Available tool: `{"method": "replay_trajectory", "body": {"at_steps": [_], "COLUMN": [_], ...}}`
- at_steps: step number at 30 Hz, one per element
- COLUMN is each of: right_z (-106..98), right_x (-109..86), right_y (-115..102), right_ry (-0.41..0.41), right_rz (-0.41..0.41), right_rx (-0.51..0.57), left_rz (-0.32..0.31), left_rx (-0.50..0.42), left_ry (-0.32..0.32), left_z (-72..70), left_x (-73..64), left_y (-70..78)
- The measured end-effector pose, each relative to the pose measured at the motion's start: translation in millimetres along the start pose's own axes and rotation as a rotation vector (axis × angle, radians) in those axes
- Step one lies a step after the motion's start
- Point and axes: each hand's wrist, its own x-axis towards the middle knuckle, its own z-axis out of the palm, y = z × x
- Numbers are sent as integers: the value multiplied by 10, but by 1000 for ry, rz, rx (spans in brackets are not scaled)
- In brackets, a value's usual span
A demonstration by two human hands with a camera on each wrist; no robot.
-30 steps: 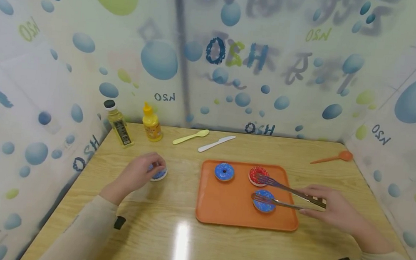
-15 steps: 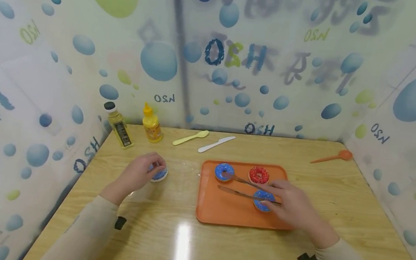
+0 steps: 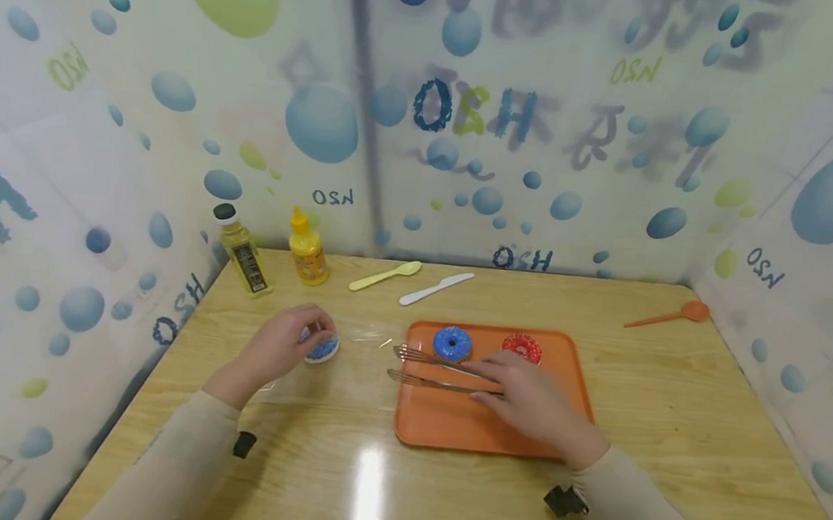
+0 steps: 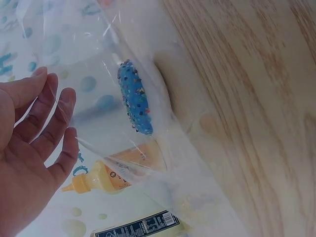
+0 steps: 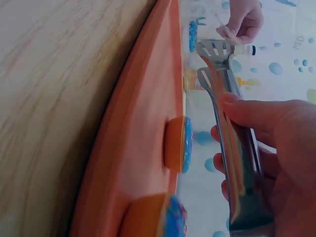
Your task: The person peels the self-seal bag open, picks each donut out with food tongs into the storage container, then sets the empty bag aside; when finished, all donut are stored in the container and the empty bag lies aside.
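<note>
My left hand (image 3: 275, 355) pinches the edge of a clear plastic bag (image 4: 190, 170) between thumb and fingertips. A blue sprinkled donut (image 4: 133, 98) shows through the film, on the table below that hand. With thumb and fingers, my right hand (image 3: 534, 401) grips metal tongs (image 5: 237, 148) over the orange tray (image 3: 445, 430). The tongs' slotted tips are apart with nothing between them, and reach past the tray's left edge toward the bag. On the tray lie a blue donut (image 3: 451, 344) and a red donut (image 3: 523, 346); another blue donut (image 5: 148, 217) is hidden by my right hand in the head view.
Along the back stand an oil bottle (image 3: 245, 254) and a yellow squeeze bottle (image 3: 308, 251). A yellow spoon (image 3: 385, 276) and a white knife (image 3: 436, 289) lie beside them. An orange spoon (image 3: 671, 315) lies at the back right. Printed sheets wall the table.
My right hand has carried the tongs left across the tray, from over the red and blue donuts to beyond the tray's left edge. The left hand has stayed in place.
</note>
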Motion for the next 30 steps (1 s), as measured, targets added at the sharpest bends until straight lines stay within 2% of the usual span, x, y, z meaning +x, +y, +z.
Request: {"method": "replay_trajectory", "body": {"at_steps": [5,12,19,25,30], "right_z": [106,314,377,398,451], "right_x": [169,425,576,711,805], "right_y": [-90,-165,-242,-326,-360], "right_ry": [-46,-33,-72,-118,-124], "right_rz": [25,-20,-23,-40,-60], "right_rx": [82,85,172,184,144], "left_rz": [-2,-4,23,52,70], "left_rx": [1,-8,-25,-33,-31], "left_ry": [-1,2,9,14,16], "left_z": [11,13,29,28,20], "left_x": [-3,-20,-19,-13,-11], "left_y": [-13,-24,-35,-23,-21]}}
